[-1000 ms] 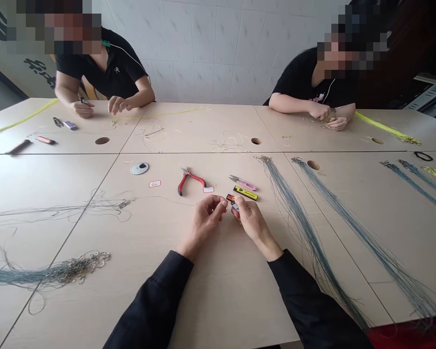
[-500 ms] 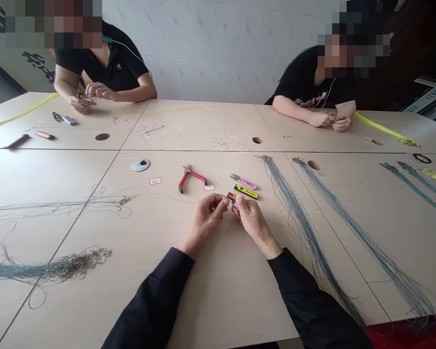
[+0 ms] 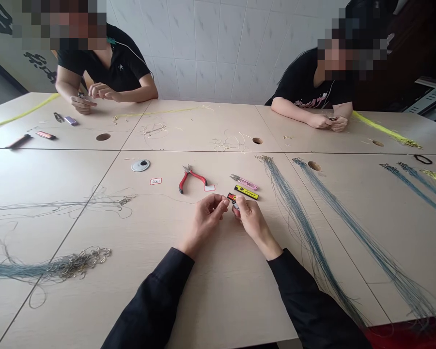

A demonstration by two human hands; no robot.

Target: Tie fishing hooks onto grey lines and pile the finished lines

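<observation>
My left hand (image 3: pixel 205 220) and my right hand (image 3: pixel 250 219) meet over the middle of the pale wooden table (image 3: pixel 218 286), fingertips pinched close together. The right fingers grip a small red and black lighter (image 3: pixel 233 199). The left fingers pinch something too thin to make out, perhaps a fine wire that runs off to the left. Just beyond my hands lie red-handled pliers (image 3: pixel 190 179), pink thread snips (image 3: pixel 243 182) and a yellow and black strip (image 3: pixel 246 192).
Long bundles of blue-grey wire (image 3: pixel 305 228) fan out on the right. A pile of wires with metal hooks (image 3: pixel 72 261) lies at the left. Two people in black sit at the far side, their hands busy with small parts. A round white disc (image 3: pixel 140 166) lies nearby.
My hands have stayed almost still. The person at the far left lifted both hands together over the table.
</observation>
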